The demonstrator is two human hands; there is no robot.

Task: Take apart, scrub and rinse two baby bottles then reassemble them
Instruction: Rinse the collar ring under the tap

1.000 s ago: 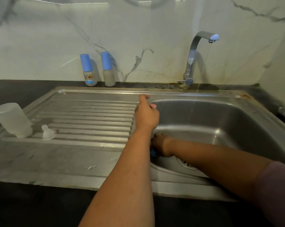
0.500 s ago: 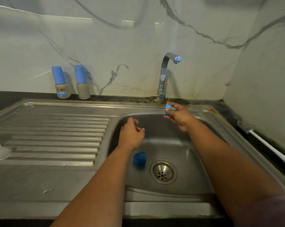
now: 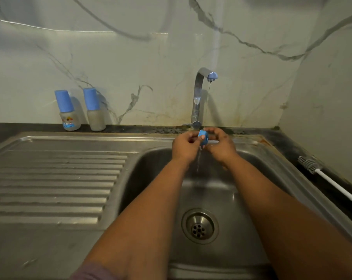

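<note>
A small blue screw ring (image 3: 203,137) is held under the thin stream of water from the tap (image 3: 199,96), above the back of the sink basin (image 3: 252,197). My left hand (image 3: 184,146) and my right hand (image 3: 221,144) both pinch the ring with fingers and thumbs. Water runs off it into the basin. Two small baby bottles with blue caps stand against the wall at the back left, one with a printed picture (image 3: 67,111) and one plain (image 3: 94,110).
The ribbed steel draining board (image 3: 56,178) lies to the left. The drain strainer (image 3: 199,226) sits in the basin's floor. A bottle brush with a white handle (image 3: 320,172) lies on the dark counter at the right. Marble wall behind.
My right hand rose from the basin floor with the blue ring to the tap. My left hand came over and joined it. The view shifted right, so the bottle body and teat left sight.
</note>
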